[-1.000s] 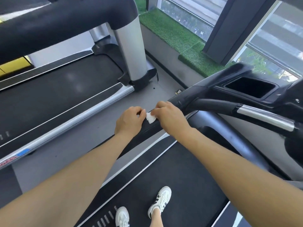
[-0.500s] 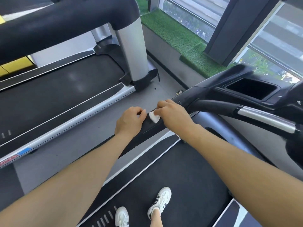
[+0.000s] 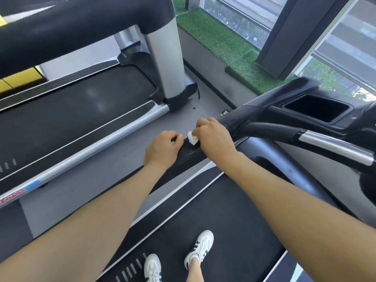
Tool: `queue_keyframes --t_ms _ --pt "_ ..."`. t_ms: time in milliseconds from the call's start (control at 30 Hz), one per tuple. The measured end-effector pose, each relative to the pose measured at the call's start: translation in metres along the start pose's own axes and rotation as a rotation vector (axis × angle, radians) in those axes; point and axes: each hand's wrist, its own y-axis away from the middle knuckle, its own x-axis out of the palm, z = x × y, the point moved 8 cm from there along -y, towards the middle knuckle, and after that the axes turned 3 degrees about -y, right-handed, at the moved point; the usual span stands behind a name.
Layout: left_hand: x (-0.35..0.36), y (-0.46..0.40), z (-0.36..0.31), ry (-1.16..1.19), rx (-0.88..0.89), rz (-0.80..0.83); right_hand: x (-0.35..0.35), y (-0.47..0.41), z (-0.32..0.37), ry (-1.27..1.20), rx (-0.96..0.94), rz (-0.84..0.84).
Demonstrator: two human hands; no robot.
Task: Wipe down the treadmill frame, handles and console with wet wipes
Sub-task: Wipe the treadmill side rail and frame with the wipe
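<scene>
I stand on a treadmill belt. Its black left handrail runs diagonally from lower left up to the console. My right hand pinches a small folded white wet wipe against the top of that rail. My left hand sits just left of the wipe, fingers curled over the rail's edge. The black console with a cup recess lies to the right, and a black-and-chrome front handle reaches across below it.
A second treadmill with a silver upright post stands to the left across a strip of grey floor. Green artificial turf lines the window ledge ahead. My white sneakers rest on the belt.
My right hand has slid the wipe a little farther up the handrail toward the console. My left hand has stayed in place on the rail.
</scene>
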Motion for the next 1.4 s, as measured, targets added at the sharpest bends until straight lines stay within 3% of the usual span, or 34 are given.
queue_keyframes --t_ms 233,500,967,1067,1200,1400 --pt "0.000 -0.001 0.001 -0.005 -0.004 0.001 0.005 0.009 0.005 -0.019 -0.055 0.035" --pt "-0.002 -0.001 0.001 0.005 0.019 -0.035 -0.013 -0.027 -0.056 0.059 0.229 0.008" --pt "-0.021 0.019 0.019 0.129 0.005 -0.074 0.004 -0.008 0.032 -0.094 0.098 -0.032" --pt "-0.023 0.020 0.013 0.124 0.027 -0.073 -0.001 0.000 0.017 -0.218 0.187 -0.059" --pt "-0.023 0.018 0.000 0.121 0.070 -0.059 -0.022 0.013 -0.052 -0.281 0.437 -0.226" --pt "-0.021 0.018 0.002 0.106 0.090 -0.061 -0.013 0.015 -0.090 -0.211 0.556 -0.188"
